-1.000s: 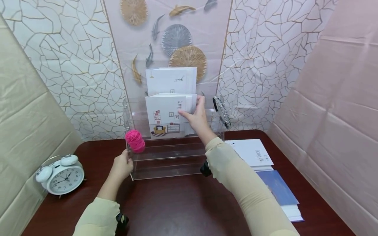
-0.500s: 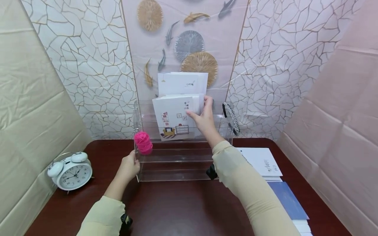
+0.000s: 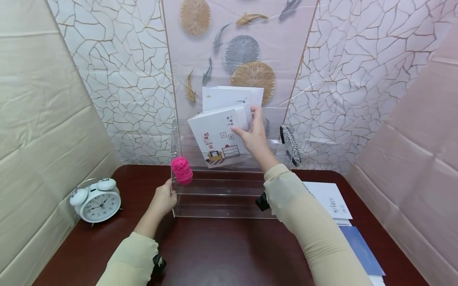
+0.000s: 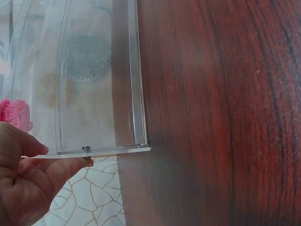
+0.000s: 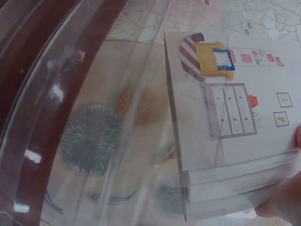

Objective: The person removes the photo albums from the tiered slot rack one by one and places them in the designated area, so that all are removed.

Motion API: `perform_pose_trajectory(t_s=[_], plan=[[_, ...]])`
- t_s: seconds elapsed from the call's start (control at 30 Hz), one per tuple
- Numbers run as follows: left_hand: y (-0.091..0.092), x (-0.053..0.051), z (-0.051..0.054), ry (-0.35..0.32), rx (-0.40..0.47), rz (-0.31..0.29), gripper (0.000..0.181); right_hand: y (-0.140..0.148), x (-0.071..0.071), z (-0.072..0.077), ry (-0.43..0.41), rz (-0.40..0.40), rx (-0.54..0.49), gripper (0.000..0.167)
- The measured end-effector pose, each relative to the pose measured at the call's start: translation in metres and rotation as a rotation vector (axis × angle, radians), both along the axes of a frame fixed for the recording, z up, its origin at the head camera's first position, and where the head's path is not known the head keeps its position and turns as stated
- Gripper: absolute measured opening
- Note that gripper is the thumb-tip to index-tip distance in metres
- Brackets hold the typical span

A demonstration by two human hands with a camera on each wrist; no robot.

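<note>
My right hand (image 3: 255,137) grips a white book (image 3: 219,137) by its right edge, thumb on the illustrated front cover. The book tilts to the left above a tier of the clear acrylic rack (image 3: 222,194); in the right wrist view its cover (image 5: 235,146) shows a drawn dresser and yellow armchair. Behind it another white book (image 3: 232,95) stands upright, partly covered. My left hand (image 3: 164,198) pinches the rack's left side panel, thumb on one face and fingers on the other, as the left wrist view shows (image 4: 33,179).
A pink yarn ball (image 3: 181,171) is at the rack's left side, and a silvery oval item (image 3: 291,145) at its right. The white alarm clock (image 3: 100,202) stands left. On the right lie a white book (image 3: 329,200) and a blue book (image 3: 363,248).
The held book has risen a little and leaned further left, with my right hand gripping it. My left hand keeps its hold on the rack. The head view has shifted, moving everything rightward.
</note>
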State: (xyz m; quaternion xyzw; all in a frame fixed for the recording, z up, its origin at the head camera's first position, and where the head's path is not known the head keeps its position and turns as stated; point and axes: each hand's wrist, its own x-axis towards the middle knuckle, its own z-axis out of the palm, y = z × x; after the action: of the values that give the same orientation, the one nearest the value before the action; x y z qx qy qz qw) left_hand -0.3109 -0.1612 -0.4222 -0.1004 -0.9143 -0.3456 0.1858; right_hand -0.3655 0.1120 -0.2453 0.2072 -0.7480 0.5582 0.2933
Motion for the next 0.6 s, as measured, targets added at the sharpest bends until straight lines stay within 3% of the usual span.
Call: perform_pose_trajectory(t_s=[0.47, 0.6], plan=[[0.001, 0.001, 0.002, -0.035, -0.002, -0.002, 0.039, 0.005, 0.006, 0.019, 0.054, 0.088, -0.048, 0.061], [0.001, -0.001, 0.002, -0.048, -0.001, -0.009, 0.039, 0.005, 0.019, 0.031, 0.059, 0.113, -0.068, 0.059]])
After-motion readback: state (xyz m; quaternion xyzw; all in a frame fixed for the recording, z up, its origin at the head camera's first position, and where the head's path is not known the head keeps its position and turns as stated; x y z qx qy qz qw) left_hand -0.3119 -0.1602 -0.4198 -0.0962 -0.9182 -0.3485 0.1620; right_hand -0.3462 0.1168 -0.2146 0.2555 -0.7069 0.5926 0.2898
